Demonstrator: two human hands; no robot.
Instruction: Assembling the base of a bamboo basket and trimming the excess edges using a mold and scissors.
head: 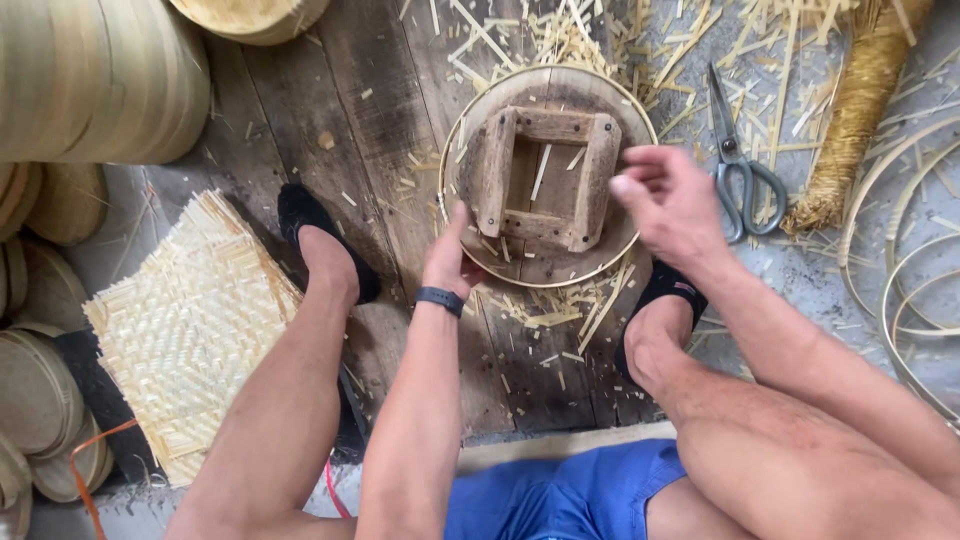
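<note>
The round wooden disc with a square block frame (547,178), ringed by a thin bamboo hoop (452,140), lies on the plank floor (380,110) between both feet. Seating the hoop evenly likely calls for steady pressure around the rim. The left hand (452,260) presses the disc's near-left edge, fingers extended; the right hand (668,200) hovers loosely curled, holding nothing.
</note>
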